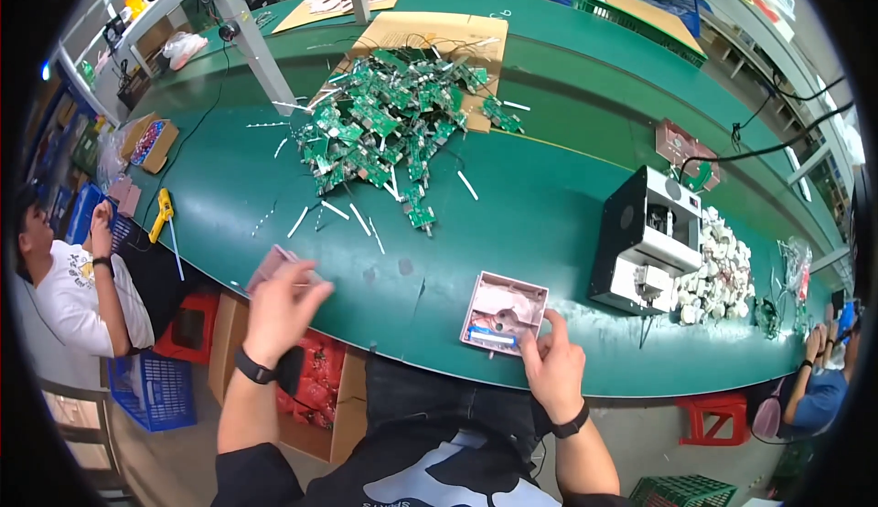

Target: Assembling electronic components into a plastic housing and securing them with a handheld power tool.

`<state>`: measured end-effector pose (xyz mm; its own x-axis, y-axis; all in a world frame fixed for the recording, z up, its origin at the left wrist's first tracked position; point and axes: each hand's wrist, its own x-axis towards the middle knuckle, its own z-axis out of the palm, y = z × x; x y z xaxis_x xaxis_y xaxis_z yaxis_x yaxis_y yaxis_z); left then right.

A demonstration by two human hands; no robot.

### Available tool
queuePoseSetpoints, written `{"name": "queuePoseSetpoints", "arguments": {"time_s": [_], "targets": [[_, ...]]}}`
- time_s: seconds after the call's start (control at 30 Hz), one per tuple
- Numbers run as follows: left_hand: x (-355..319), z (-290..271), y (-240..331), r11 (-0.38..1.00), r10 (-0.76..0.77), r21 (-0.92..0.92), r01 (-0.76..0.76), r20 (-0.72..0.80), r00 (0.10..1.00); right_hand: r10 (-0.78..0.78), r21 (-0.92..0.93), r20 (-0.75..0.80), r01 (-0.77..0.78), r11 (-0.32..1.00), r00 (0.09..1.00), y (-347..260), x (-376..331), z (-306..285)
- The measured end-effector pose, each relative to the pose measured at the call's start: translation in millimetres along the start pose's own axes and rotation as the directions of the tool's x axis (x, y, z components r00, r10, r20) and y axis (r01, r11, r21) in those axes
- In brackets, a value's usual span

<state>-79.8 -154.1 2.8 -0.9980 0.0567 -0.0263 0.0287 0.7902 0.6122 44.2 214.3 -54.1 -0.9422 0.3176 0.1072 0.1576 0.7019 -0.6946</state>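
A shallow pink plastic housing (481, 300) sits on the table near the front edge, its open side up. A blue cylindrical part with a white strip (492, 336) and thin wires lie inside it. My right hand (558, 370) grips its right wall, the thumb inside and the index finger outside. To the left, my left hand (279, 310) has its fingers bent over another pink plastic shell (271, 262) at the table edge. That hand is slightly blurred and covers much of the shell.
A heap of green circuit boards (384, 123) lies on cardboard (476, 41), with white strips scattered around. A black-and-silver machine (645, 242) stands right, beside a pile of white parts (722, 274). A yellow glue gun (163, 214) lies left. People sit at both sides; a carton (352, 388) stands below.
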Motion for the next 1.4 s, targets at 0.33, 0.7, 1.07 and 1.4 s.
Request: {"name": "queuePoseSetpoints", "arguments": {"time_s": [0.33, 0.7, 1.07, 1.4], "targets": [[-20, 40, 78, 0.891, 0.447, 0.084, -0.447, -0.340, 0.827, 0.016, 0.078, -0.052, -0.012, 0.997, 0.999, 16, -13, -18], [3, 106, 68, 0.936, 0.146, -0.342, -0.082, 0.166, 0.975, -0.152, -0.202, -0.019, 0.145, 0.969, 0.988, 28, 4, -39], [18, 122, 83, 0.909, 0.281, -0.346, -0.232, 0.099, 0.955, -0.097, -0.252, -0.071, 0.076, 0.965, 0.993, 28, -9, -66], [131, 95, 61, 0.524, 0.848, 0.347, -0.778, -0.130, 0.514, -0.237, -0.311, -0.063, 0.206, 0.928, 0.970, 7, -41, -90]]}}
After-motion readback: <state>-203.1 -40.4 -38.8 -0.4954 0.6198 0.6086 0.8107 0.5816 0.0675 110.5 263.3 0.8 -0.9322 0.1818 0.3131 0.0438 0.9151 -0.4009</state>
